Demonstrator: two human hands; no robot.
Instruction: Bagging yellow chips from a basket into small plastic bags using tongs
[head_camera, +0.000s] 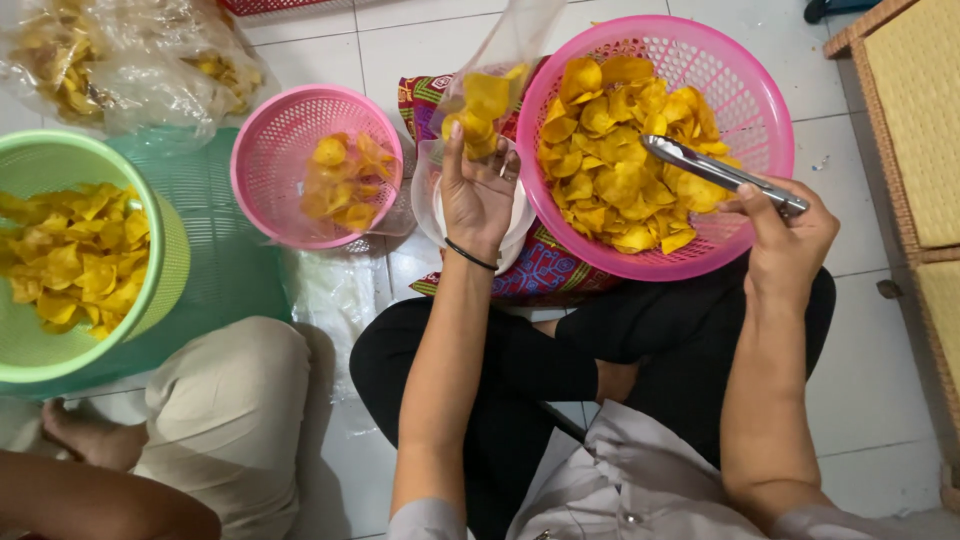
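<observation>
My left hand (478, 192) holds up a clear plastic bag (487, 88) partly filled with yellow chips, over a small white scale or dish (428, 195). My right hand (785, 238) grips metal tongs (712, 171) whose tips rest over the heap of yellow chips (612, 150) in a large pink basket (755, 95). The basket sits in front of my crossed legs in black trousers. A black band circles my left wrist.
A smaller pink basket (275, 130) holding a sealed bag of chips stands left of the bag. A green basket (165, 240) of chips sits at far left, with bagged chips (120, 60) behind. Another person's knee (235, 400) is lower left. Woven furniture (915, 120) stands right.
</observation>
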